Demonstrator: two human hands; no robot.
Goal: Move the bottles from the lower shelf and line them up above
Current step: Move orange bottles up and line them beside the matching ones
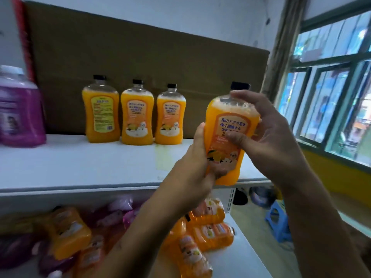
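Head view: you've got the orange bottle (226, 135) clamped in both hands, left hand (192, 163) low on its side, right hand (259, 125) up by the shoulder, over the upper shelf (80, 165) edge. Full, prob heavy, slick plastic; keep the base supported. Three bottles (136, 115) stand beyond-left of your hands; purple jug (20, 107) far left. More bottles (208, 231) lie below your wrists.

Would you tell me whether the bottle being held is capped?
Capped: a black cap sits on the held bottle, gripped by the left hand and right hand.
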